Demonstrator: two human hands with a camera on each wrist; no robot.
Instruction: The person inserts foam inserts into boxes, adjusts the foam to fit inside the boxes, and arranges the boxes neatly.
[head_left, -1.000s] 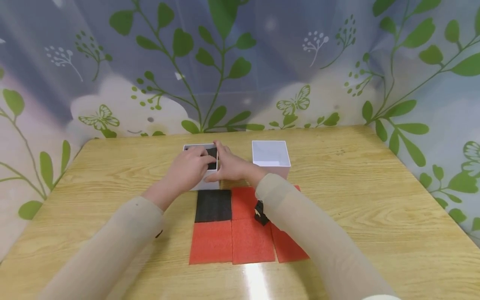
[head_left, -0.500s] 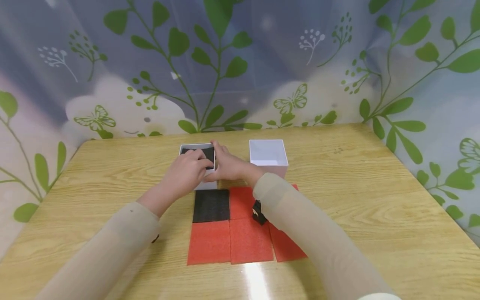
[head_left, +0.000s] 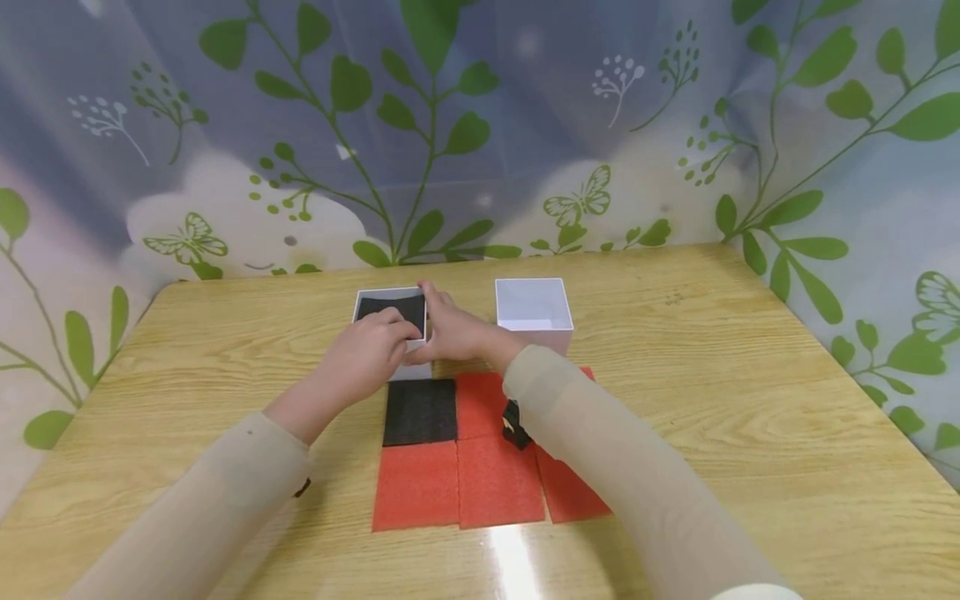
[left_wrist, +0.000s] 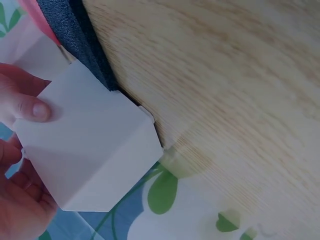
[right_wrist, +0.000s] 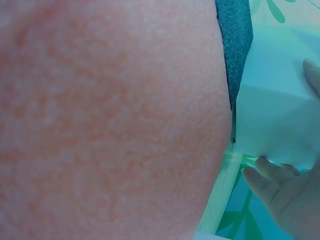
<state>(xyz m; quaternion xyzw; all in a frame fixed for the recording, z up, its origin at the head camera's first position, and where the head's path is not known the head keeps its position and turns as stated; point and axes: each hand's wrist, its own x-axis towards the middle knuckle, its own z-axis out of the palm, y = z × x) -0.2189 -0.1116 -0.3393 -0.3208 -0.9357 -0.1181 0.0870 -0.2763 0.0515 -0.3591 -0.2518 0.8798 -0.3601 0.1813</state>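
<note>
In the head view the left white box (head_left: 409,372) stands near the back of the table. A black square (head_left: 392,307) lies inside, tilted below the rim. My right hand (head_left: 459,335) grips the box's right side, its thumb (left_wrist: 39,113) on the front face and its fingers along the side wall. My left hand (head_left: 367,350) reaches over the front rim, fingers bent loosely onto the black square near the front right corner. Part of its fingertips is hidden. In the right wrist view, palm skin blocks most of the picture and the white box (right_wrist: 280,110) shows beyond.
Another white box (head_left: 534,304), with its top open, stands to the right. In front lie a flat black square (head_left: 420,411) and several red squares (head_left: 416,485), partly under the right sleeve. A printed curtain (head_left: 322,167) closes off the table's back edge.
My left hand has drawn slightly toward me over the box, and more of the black square inside shows. The right hand keeps its hold. The whole head view has shifted a little.
</note>
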